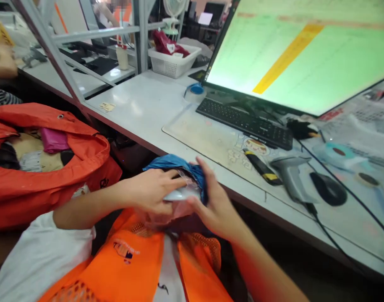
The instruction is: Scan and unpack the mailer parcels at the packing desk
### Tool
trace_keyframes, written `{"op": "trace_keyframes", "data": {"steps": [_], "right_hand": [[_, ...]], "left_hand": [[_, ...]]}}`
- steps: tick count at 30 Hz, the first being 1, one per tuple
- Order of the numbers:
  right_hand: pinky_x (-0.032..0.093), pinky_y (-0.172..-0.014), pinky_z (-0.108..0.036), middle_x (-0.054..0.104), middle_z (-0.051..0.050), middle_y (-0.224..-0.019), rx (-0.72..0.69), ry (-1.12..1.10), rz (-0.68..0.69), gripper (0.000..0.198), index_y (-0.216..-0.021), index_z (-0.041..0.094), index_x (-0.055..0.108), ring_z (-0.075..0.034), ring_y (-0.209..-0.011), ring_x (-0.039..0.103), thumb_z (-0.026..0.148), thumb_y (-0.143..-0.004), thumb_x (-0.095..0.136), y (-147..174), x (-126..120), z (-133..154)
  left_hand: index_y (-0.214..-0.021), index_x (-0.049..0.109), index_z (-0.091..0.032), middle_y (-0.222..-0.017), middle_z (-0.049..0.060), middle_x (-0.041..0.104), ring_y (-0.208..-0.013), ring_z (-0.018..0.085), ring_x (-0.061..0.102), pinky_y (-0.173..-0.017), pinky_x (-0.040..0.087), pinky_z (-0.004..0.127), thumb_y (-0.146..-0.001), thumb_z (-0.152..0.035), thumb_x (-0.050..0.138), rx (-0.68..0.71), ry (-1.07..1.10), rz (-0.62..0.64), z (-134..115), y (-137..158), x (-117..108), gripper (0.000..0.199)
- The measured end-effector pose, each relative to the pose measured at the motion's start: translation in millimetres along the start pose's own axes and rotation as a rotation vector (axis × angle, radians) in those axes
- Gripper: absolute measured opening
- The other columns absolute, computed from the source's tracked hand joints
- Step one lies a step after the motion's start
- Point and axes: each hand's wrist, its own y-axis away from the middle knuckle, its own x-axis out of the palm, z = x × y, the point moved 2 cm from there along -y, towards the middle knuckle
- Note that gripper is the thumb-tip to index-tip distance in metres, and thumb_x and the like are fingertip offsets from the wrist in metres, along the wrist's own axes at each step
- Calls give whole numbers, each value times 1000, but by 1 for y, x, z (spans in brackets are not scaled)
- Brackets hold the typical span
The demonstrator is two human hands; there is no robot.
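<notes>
As R hand (pixel 215 205) holds bag (pixel 171 161), silvery pc. (pixel 181 194) crosswise

Blue bag (pixel 170 161), open, clear plastic (pixel 192 183) inside

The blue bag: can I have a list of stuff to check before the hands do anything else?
1. Bag held? Ok: the right hand grips the side of the blue bag.
2. Bag open? Ok: clear plastic shows in its mouth.
3. Left hand at the opening? Ok: its fingers reach in over the clear plastic.
4. What's wrapped inside known? Cannot tell: fingers and shiny plastic hide it.
5. Bag resting on the table? Not ok: it's held in front of the table's edge.
6. Scanner put down? Ok: it lies beside the mouse.
</notes>
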Motion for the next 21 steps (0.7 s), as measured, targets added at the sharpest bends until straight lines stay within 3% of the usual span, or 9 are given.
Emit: {"op": "trace_keyframes", "data": {"steps": [4,6,8,10,12,16,19,21], "right_hand": [[53,-106,-47,69,-7,-134,233,-205,-26,59,-147,29,55,-28,-118,68,52,-94,63,10,71,-53],[56,-101,-45,74,-5,-122,304,-279,-53,45,-132,29,66,-26,-108,71,47,-91,64,20,85,-80],[57,-96,-45,77,-5,-110,387,-298,-141,33,-114,26,72,-26,-100,72,44,-88,63,32,87,-106],[59,-89,-46,78,-5,-98,475,-273,-226,28,-100,24,73,-27,-93,72,46,-84,63,47,85,-127],[60,-84,-47,78,-5,-92,538,-239,-262,28,-94,25,72,-29,-88,73,49,-82,63,66,82,-137],[61,-78,-44,78,-3,-93,566,-117,-332,25,-99,30,72,-27,-85,74,49,-88,59,110,67,-118],[61,-74,-43,78,-3,-97,517,156,-403,25,-106,34,74,-26,-80,74,42,-88,58,141,32,-88],[59,-70,-44,78,-5,-96,525,452,-524,27,-107,38,76,-26,-73,73,39,-86,60,164,-7,-73]], "left_hand": [[-138,51,-19,-134,14,62,-112,33,69,-88,59,43,-86,-40,71,-158,37,51,-1,1,70,59],[-147,44,-18,-145,17,58,-121,34,66,-94,58,47,-90,-43,69,-187,33,54,0,9,90,67],[-157,33,-18,-159,20,46,-130,35,62,-101,56,50,-92,-43,68,-186,20,65,3,20,96,78],[-160,29,-17,-162,21,42,-135,35,59,-106,54,51,-93,-39,67,-194,37,76,11,31,91,80],[-160,33,-18,-159,18,48,-138,33,57,-112,52,48,-94,-38,67,-199,115,52,21,41,82,77],[-160,36,-21,-158,14,51,-142,28,55,-119,47,42,-94,-49,68,-237,305,-120,42,55,70,78],[-156,44,-25,-155,11,55,-137,32,59,-115,52,44,-89,-60,71,-297,400,-241,57,63,68,80],[-152,49,-30,-147,6,63,-126,33,66,-105,59,46,-87,-68,68,-378,441,-397,69,66,64,77]]}}
